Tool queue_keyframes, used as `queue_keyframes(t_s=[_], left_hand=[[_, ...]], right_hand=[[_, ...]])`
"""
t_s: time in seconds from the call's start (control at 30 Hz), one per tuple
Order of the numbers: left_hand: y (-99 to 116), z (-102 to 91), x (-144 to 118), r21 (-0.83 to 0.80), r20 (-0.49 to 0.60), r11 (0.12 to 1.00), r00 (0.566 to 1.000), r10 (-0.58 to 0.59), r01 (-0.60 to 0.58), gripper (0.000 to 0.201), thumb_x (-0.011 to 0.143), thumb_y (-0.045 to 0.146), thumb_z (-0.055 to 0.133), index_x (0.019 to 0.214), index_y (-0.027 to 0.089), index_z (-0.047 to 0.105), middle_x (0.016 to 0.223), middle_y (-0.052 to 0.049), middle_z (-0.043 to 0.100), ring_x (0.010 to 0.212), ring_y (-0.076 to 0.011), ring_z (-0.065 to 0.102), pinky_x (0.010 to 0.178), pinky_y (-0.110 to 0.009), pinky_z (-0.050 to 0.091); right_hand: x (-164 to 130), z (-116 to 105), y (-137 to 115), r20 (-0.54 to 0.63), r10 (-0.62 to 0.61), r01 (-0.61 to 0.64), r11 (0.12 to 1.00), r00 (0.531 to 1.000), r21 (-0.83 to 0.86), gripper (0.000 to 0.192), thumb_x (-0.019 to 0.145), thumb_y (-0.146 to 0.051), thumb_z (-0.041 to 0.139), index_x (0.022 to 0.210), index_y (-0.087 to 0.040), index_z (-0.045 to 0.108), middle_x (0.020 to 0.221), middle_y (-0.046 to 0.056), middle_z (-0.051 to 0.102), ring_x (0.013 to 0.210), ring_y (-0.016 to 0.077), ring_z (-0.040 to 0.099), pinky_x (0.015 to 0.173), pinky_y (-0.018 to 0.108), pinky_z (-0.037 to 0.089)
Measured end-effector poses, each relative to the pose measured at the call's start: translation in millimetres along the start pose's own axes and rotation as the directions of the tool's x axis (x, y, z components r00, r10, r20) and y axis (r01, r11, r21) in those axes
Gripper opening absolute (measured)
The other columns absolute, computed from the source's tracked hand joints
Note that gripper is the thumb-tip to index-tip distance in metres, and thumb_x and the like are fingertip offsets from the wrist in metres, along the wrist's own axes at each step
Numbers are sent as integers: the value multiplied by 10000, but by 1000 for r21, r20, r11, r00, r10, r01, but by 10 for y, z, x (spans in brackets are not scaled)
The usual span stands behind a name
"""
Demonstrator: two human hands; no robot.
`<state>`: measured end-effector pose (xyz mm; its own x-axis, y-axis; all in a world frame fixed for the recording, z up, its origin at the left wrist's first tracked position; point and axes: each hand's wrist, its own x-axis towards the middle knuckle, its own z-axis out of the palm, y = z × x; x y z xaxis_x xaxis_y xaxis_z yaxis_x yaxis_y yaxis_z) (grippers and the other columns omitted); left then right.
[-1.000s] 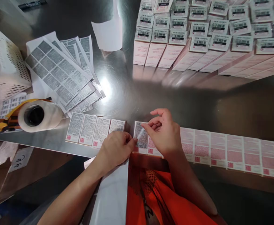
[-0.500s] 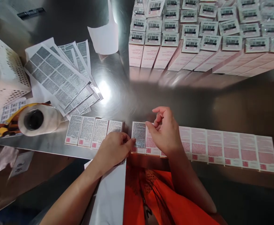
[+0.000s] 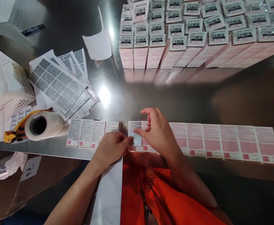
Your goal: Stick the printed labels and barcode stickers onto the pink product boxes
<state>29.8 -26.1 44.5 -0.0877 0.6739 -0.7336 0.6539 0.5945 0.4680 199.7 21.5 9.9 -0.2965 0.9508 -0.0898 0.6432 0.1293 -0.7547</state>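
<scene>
Looks like sticking the grey text label (image 3: 135, 126) on a carton (image 3: 137, 149) at the worktop's near side, right hand (image 3: 159, 134) fingers apart, can't tell left hand's (image 3: 111, 147) grip, imo next needs even pressure.

Shiny metal tabletop (image 3: 188, 97), bright white light reflection (image 3: 104, 95), dark shadow (image 3: 251, 198) below its edge

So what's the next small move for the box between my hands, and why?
I'd probably smooth the grey label down with the thumb of your right hand: that thumb lies over it, and your left hand has its thumb at the label's lower left edge. I can't tell whether it's fully stuck.
</scene>
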Motion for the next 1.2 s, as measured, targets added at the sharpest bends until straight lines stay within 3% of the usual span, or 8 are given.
queue_keyframes(t_s=[0.2, 0.43, 0.7, 1.07, 1.2], left_hand=[[-4, -3, 2, 13, -1, 1000, 1000, 8, -8, 478, 895, 484, 483, 525, 208, 608, 497, -2, 642, 509, -160, 555, 593, -302, 373], [40, -15, -26, 52, -5, 999, 1000, -7, 7, 489, 896, 485, 469, 519, 208, 612, 516, -19, 651, 567, -185, 601, 640, -314, 384], [36, -23, -80, 230, -55, 973, 998, 0, 13, 506, 902, 512, 437, 520, 211, 575, 526, -28, 625, 601, -205, 591, 636, -315, 371], [-211, -142, -241, 34, -195, 999, 981, -16, 23, 483, 890, 537, 486, 592, 202, 664, 547, -17, 678, 574, -185, 630, 640, -295, 429], [-428, -269, -301, -77, -284, 997, 959, -17, -5, 477, 852, 603, 525, 696, 183, 688, 581, -23, 677, 520, -174, 603, 547, -280, 414]], right_hand=[[-58, -64, -15, 90, -87, 91, 995, 992, -44, 535, 749, -169, 745, 1215, -251, 494, 1156, 60, 556, 899, 214, 633, 719, 334, 542], [-50, -68, -28, 75, -119, 126, 988, 990, -92, 533, 756, -171, 767, 1207, -239, 492, 1138, 70, 566, 975, 256, 637, 744, 353, 539], [-72, -57, -28, 47, -167, 171, 977, 985, -126, 580, 730, -204, 824, 1195, -222, 477, 1165, 94, 570, 1014, 285, 629, 821, 401, 552], [-287, -60, -54, 146, -314, 333, 933, 938, -134, 618, 774, -174, 763, 1311, -217, 461, 1220, 110, 528, 1153, 294, 542, 999, 465, 489], [-429, -144, 12, 154, -345, 365, 922, 926, -127, 720, 760, -313, 809, 1374, -264, 438, 1399, 112, 471, 1323, 289, 455, 1086, 458, 432]])
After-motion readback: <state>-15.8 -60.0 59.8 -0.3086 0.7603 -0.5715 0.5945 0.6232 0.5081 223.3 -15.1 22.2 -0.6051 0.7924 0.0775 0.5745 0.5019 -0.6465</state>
